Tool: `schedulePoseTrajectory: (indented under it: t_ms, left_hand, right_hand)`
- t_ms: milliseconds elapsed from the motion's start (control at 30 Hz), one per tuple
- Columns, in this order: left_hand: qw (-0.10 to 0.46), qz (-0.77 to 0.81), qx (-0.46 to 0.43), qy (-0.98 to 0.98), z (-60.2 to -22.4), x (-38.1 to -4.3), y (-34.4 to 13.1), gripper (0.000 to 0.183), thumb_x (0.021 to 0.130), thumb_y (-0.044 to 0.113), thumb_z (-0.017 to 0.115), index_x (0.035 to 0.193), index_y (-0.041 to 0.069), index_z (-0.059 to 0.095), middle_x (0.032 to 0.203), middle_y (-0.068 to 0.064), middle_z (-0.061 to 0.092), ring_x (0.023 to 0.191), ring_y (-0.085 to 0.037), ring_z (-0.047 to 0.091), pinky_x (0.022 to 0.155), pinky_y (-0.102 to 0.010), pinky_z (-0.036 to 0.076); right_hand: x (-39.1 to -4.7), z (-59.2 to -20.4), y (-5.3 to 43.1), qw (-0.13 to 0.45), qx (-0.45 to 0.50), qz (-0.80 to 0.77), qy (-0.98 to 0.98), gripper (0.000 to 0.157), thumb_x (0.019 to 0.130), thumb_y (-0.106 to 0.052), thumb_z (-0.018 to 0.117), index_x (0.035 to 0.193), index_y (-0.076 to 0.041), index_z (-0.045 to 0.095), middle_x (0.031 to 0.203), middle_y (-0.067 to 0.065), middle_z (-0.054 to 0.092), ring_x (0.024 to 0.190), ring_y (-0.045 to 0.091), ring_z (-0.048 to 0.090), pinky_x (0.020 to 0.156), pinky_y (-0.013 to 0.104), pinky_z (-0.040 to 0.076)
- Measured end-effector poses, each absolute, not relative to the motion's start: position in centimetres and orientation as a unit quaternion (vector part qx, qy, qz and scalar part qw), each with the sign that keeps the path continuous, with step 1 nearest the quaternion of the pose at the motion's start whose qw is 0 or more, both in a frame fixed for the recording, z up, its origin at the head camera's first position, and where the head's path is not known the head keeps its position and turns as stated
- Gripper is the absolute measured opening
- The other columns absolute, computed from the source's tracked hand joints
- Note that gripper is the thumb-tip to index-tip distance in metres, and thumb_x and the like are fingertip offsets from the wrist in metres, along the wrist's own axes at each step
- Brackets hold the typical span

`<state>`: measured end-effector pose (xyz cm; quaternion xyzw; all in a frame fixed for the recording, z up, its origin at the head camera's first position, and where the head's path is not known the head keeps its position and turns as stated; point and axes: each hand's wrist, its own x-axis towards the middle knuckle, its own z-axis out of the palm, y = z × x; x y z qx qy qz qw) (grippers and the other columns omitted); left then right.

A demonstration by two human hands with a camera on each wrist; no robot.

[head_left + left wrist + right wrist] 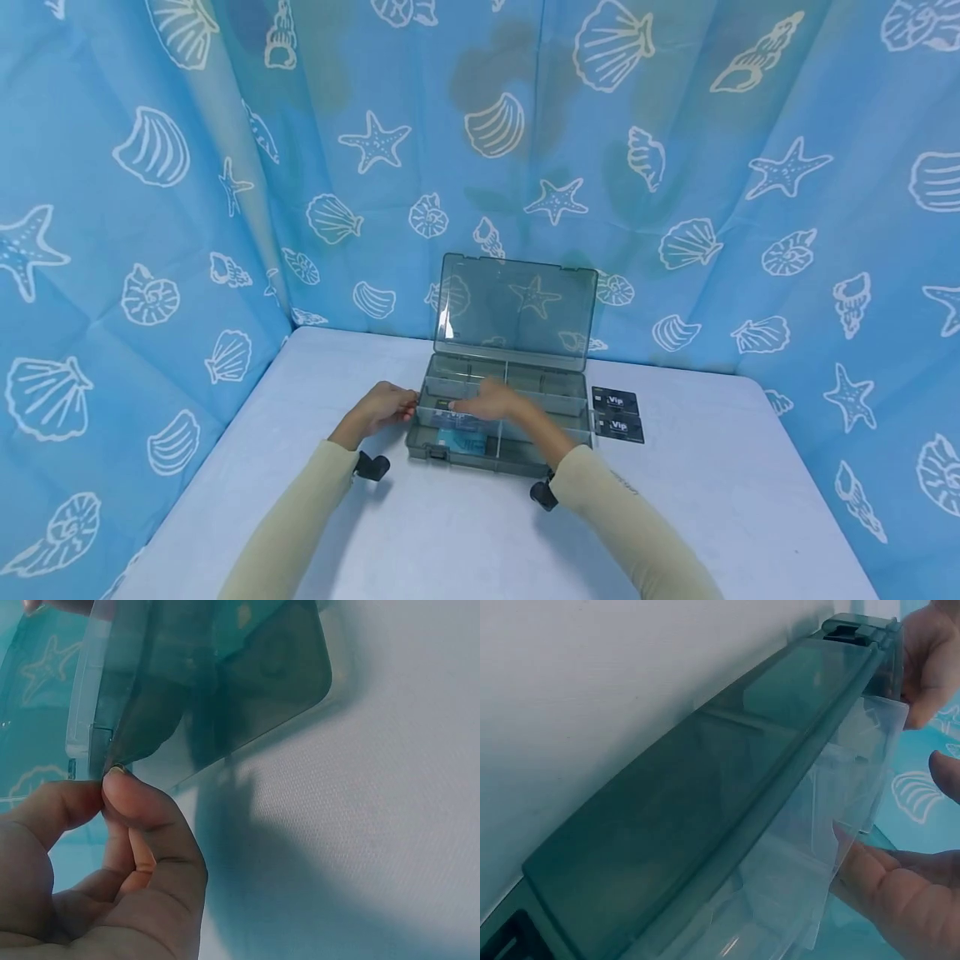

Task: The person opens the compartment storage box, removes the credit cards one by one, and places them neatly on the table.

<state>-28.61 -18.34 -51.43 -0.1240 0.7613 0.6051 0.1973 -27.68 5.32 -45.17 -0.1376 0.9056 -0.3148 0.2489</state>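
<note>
A grey see-through compartment box (498, 467) lies on the table with its lid (517, 312) raised at the back. At the box's left end, my left hand (386, 404) pinches the wall between thumb and index finger, as the left wrist view shows. My right hand (491, 402) reaches into the left side of the middle row, thumb apart from the fingers in the right wrist view. Beneath it, a dark card marked Vip (456, 417) is partly hidden. A teal card (462, 442) lies in the front left compartment. Clear dividers (780, 881) stand by the right fingers.
Two black Vip cards (619, 427) lie on the white table (697, 492) just right of the box. A blue curtain (420, 83) with shell and starfish prints hangs behind the table and along both sides.
</note>
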Motion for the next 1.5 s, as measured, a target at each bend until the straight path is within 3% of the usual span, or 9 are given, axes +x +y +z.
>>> schedulePoseTrajectory:
  t_ms: [33,133,200,467,733,1000,1200,1333,1500]
  left_hand:
    - [0.198,0.605,-0.124,0.762,-51.4,-28.6,-18.3,0.028,0.101,0.018,0.052,0.109,-0.006,0.064,0.085,-0.008,0.06,0.073,-0.015,0.056,0.068,-0.026,0.05]
    - [0.2,0.605,-0.123,0.76,-51.3,-28.6,-18.3,0.029,0.101,0.019,0.052,0.11,-0.007,0.063,0.086,-0.008,0.06,0.073,-0.014,0.056,0.069,-0.026,0.05]
    - [0.2,0.609,-0.126,0.757,-51.1,-28.6,-18.4,0.03,0.101,0.018,0.052,0.111,-0.007,0.062,0.086,-0.008,0.06,0.074,-0.014,0.056,0.069,-0.026,0.05]
    - [0.203,0.616,-0.133,0.749,-50.8,-28.5,-18.4,0.029,0.1,0.017,0.053,0.115,-0.007,0.06,0.088,-0.008,0.06,0.075,-0.014,0.057,0.07,-0.025,0.051]
    - [0.202,0.616,-0.143,0.748,-51.0,-28.5,-18.4,0.031,0.1,0.018,0.053,0.117,-0.007,0.058,0.091,-0.009,0.06,0.076,-0.014,0.057,0.069,-0.025,0.051]
    - [0.204,0.614,-0.15,0.747,-51.0,-28.7,-18.3,0.031,0.1,0.018,0.054,0.116,-0.007,0.06,0.091,-0.01,0.061,0.076,-0.014,0.058,0.068,-0.024,0.051]
    - [0.202,0.614,-0.146,0.749,-50.9,-28.5,-18.2,0.03,0.1,0.018,0.054,0.114,-0.007,0.061,0.09,-0.01,0.061,0.074,-0.015,0.057,0.067,-0.025,0.05]
    - [0.202,0.619,-0.144,0.745,-51.0,-28.5,-18.3,0.029,0.1,0.017,0.054,0.113,-0.007,0.061,0.089,-0.01,0.061,0.073,-0.015,0.057,0.068,-0.025,0.051]
    - [0.199,0.623,-0.145,0.742,-51.1,-28.6,-18.3,0.028,0.1,0.017,0.054,0.113,-0.007,0.062,0.089,-0.01,0.062,0.073,-0.014,0.058,0.068,-0.025,0.051]
  right_hand:
    - [-27.6,-45.2,5.2,0.248,-0.132,-0.316,0.906,0.084,0.092,-0.05,0.061,0.142,0.012,0.035,0.142,0.028,0.041,0.129,0.042,0.042,0.102,0.05,0.04]
    - [-27.7,-45.4,4.9,0.255,-0.102,-0.345,0.898,0.09,0.092,-0.049,0.062,0.148,0.01,0.024,0.153,0.028,0.026,0.139,0.043,0.027,0.111,0.053,0.029]
    - [-27.9,-45.8,4.8,0.253,-0.091,-0.37,0.889,0.09,0.091,-0.049,0.064,0.148,0.009,0.024,0.153,0.027,0.025,0.14,0.043,0.026,0.111,0.053,0.028]
    - [-28.0,-46.7,4.0,0.24,-0.061,-0.459,0.853,0.079,0.092,-0.038,0.066,0.142,0.014,0.032,0.139,0.029,0.043,0.12,0.04,0.051,0.101,0.052,0.042]
    - [-28.5,-47.1,4.1,0.283,-0.023,-0.631,0.722,0.072,0.096,-0.018,0.062,0.144,0.016,0.021,0.147,0.031,0.031,0.132,0.049,0.034,0.107,0.048,0.037]
    - [-28.9,-46.8,3.9,0.305,0.03,-0.66,0.686,0.068,0.095,-0.023,0.062,0.146,0.007,0.028,0.15,0.027,0.023,0.134,0.041,0.027,0.109,0.048,0.032]
    - [-29.1,-46.8,4.0,0.311,0.048,-0.668,0.674,0.079,0.094,-0.027,0.064,0.149,0.005,0.018,0.151,0.029,0.019,0.136,0.044,0.026,0.111,0.049,0.03]
    - [-29.4,-46.9,4.3,0.317,0.073,-0.68,0.657,0.078,0.096,-0.031,0.061,0.151,0.001,0.016,0.141,0.029,0.03,0.119,0.038,0.044,0.104,0.045,0.038]
    - [-29.5,-47.5,4.6,0.3,0.032,-0.663,0.684,0.044,0.098,-0.008,0.056,0.134,0.013,0.041,0.11,0.016,0.049,0.087,0.02,0.053,0.09,0.035,0.049]
